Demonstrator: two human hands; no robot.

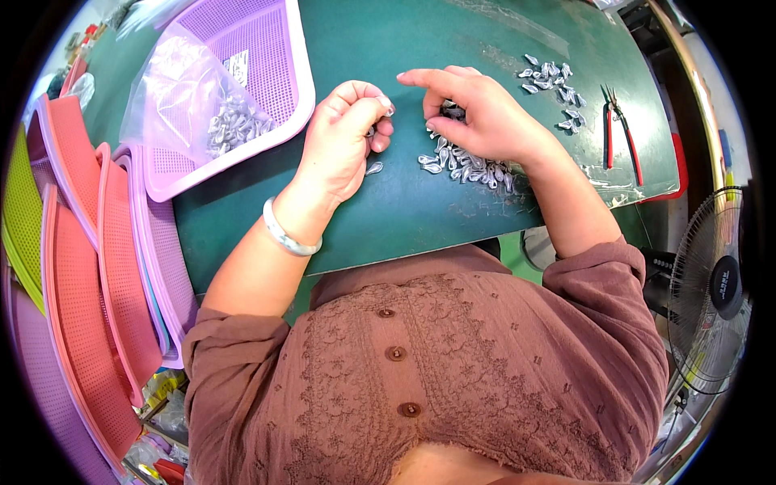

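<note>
While our left hand [343, 133] pinches one small metal piece [371, 131], our right hand [477, 113] rests spread on the pile of pieces [465, 166] on the counter [404, 210].

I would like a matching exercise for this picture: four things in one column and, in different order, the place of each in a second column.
1. purple basket
2. red-handled pliers
3. pile of small silver parts
4. bangle

a. under the right hand
b. on the left wrist
c. far left of the green mat, holding a clear bag
d. right edge of the mat

Pairs: 1-c, 2-d, 3-a, 4-b
</note>
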